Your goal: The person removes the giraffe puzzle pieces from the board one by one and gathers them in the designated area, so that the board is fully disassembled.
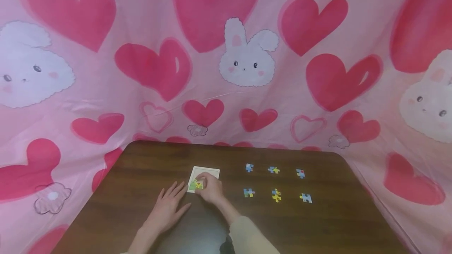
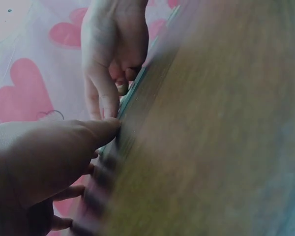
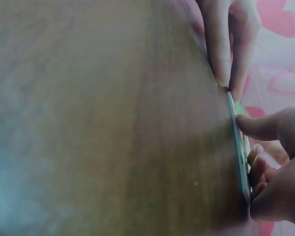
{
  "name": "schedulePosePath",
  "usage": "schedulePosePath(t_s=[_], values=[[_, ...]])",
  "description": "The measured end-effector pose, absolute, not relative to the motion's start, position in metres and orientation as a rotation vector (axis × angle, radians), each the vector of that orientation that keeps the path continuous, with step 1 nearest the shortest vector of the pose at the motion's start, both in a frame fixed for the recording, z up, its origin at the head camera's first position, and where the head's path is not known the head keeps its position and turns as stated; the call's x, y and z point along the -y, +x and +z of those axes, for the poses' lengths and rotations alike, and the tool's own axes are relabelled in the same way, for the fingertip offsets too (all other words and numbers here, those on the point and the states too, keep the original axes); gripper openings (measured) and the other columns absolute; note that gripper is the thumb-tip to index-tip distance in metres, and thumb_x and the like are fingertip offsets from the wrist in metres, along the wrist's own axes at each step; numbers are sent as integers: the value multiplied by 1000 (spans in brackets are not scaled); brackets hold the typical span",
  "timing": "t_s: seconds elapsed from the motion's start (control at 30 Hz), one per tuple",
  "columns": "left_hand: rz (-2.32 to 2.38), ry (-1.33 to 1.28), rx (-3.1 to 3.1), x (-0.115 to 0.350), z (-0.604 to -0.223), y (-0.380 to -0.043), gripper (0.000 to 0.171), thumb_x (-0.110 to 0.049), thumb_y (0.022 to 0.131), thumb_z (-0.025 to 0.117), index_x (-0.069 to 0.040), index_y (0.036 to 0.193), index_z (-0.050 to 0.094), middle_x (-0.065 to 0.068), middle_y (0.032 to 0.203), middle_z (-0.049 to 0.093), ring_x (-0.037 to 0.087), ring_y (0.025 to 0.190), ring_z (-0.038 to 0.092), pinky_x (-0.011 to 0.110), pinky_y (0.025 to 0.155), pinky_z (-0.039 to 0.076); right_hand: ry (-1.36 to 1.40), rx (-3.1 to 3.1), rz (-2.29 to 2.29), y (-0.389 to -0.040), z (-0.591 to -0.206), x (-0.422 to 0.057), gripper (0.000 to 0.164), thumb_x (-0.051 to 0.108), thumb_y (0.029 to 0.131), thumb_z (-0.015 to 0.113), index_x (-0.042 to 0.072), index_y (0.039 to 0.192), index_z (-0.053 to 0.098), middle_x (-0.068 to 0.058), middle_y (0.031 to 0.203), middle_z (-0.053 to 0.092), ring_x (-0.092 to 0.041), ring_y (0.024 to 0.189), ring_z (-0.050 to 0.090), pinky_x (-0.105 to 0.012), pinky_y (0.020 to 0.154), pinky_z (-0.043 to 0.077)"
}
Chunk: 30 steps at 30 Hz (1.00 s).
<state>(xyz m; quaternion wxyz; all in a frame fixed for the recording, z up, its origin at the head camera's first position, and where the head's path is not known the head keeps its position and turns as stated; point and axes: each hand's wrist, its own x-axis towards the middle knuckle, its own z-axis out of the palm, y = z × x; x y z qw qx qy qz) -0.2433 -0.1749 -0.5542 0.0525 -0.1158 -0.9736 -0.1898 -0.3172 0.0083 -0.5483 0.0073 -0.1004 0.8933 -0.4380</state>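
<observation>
A small white puzzle tray (image 1: 206, 168) lies on the dark wooden table, left of the middle. In its lower left corner are a green puzzle piece (image 1: 192, 185) and a yellow puzzle piece (image 1: 199, 184). My right hand (image 1: 211, 189) reaches over the tray and pinches the yellow piece between thumb and curled fingers. Flat on the table, my left hand (image 1: 167, 209) has its fingers spread, the tips at the tray's left edge. The right wrist view shows the tray (image 3: 240, 157) edge-on, with the right thumb over its rim.
To the right of the tray, several loose puzzle pieces lie in two rows, among them a blue and yellow piece (image 1: 276, 195) and one with a red spot (image 1: 300, 173). A pink cloth (image 1: 208, 85) with hearts and rabbits hangs behind the table (image 1: 328, 222).
</observation>
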Motion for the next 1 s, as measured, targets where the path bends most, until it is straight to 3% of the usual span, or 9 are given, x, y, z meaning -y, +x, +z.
schedulePosePath(t_s=[0.37,0.63,0.87,1.0], values=[[-632,-356,2901,174,-556,-242,60,-37,101,79,-7,151,66,19,161,61,49,156,50,83,123,31,-395,-2732,-1508,-316,-558,-15,39,4,83,93,17,116,77,2,78,58,-6,68,48,-23,66,38],[-648,-341,2899,174,-560,-242,60,-37,103,78,-15,156,62,18,163,60,47,157,49,83,126,28,-458,-2765,-1531,-315,-561,-16,40,3,81,93,14,116,79,1,81,61,-4,73,49,-28,76,42],[-641,-358,2890,175,-562,-242,54,-37,104,77,-18,153,66,17,164,59,47,158,47,83,126,27,-487,-2784,-1509,-314,-562,-17,40,8,81,93,15,118,80,-4,95,70,-6,80,53,-31,80,43],[-630,-359,2873,175,-565,-242,52,-36,103,77,-18,151,68,16,163,60,47,158,48,82,125,28,-504,-2818,-1493,-313,-564,-16,39,11,82,94,16,118,81,-4,98,76,-10,85,61,-38,91,46]])
